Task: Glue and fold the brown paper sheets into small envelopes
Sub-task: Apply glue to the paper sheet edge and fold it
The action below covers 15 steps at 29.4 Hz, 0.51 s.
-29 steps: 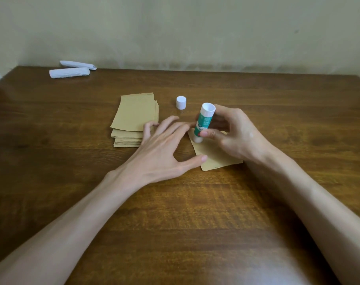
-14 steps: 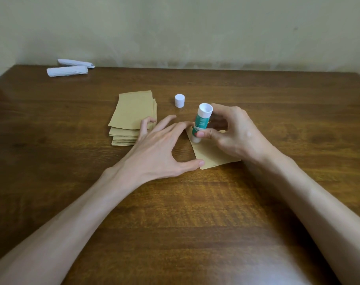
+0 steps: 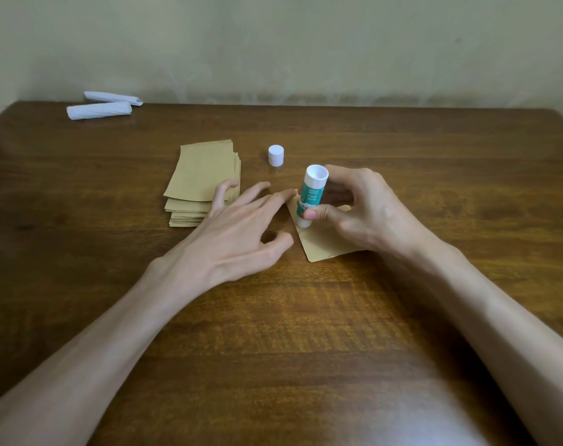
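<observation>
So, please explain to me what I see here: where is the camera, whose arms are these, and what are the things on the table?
There is no machine here: these are a person's two bare arms. The only camera is worn on the person's head and looks forward and down, so the arms enter from the bottom edge. The right hand holds an uncapped glue stick nearly upright, its lower end on a single brown sheet. The left hand is spread open, with its fingertips at that sheet's left edge. On the wooden table also lie a stack of brown sheets, the white cap and two white rolled papers in the far left corner.
</observation>
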{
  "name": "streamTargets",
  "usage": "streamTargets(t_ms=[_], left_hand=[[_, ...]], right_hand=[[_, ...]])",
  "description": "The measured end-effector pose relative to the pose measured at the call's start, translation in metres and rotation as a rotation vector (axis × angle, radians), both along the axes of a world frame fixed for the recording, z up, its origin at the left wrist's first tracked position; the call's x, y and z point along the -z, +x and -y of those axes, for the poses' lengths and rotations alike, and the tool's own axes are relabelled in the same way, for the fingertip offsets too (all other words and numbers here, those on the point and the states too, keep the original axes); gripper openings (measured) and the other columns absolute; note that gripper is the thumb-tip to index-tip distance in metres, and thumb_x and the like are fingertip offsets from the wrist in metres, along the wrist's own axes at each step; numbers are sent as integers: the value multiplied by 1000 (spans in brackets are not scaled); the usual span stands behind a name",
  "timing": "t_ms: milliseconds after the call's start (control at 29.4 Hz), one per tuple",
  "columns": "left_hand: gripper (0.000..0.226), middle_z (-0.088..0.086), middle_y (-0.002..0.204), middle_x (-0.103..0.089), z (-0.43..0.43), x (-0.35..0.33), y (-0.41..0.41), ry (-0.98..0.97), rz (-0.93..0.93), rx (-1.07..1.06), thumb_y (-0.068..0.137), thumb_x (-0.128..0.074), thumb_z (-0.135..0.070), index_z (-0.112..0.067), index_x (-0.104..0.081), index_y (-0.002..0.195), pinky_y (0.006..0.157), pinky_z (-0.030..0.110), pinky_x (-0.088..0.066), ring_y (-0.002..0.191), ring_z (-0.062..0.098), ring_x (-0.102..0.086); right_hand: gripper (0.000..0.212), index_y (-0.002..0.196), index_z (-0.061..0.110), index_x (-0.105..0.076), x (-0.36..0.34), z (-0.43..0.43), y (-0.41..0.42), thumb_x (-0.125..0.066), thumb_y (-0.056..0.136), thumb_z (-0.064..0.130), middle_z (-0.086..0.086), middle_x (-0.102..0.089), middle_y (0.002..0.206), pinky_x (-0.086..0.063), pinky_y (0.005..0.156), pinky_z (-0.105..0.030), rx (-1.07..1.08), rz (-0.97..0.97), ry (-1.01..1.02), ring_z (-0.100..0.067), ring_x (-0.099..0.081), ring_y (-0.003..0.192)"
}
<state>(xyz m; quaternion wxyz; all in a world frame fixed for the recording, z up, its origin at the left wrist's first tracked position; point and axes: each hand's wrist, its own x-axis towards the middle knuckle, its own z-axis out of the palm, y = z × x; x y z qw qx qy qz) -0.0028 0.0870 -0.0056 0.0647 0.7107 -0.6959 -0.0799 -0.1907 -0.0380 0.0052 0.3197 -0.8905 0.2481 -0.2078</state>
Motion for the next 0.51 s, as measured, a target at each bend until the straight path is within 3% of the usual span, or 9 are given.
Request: streamTargets(t_ms=[306, 511], left_hand=[[70, -15, 171, -23, -1, 5, 3, 14, -10, 32, 96, -23, -43, -35, -14, 165, 128, 49, 2, 159, 4, -5], [67, -13, 171, -23, -2, 5, 4, 19, -25, 34, 99, -27, -41, -35, -12, 164, 128, 49, 2, 159, 4, -3]], right_hand=[[29, 124, 20, -70, -7, -8, -7, -78, 95, 22, 10, -75, 120, -55, 104, -26, -38, -46, 7, -2, -69, 113], [28, 121, 21, -71, -6, -12, -11, -79, 95, 23, 12, -76, 116, -56, 101, -25, -36, -48, 3, -1, -70, 110]])
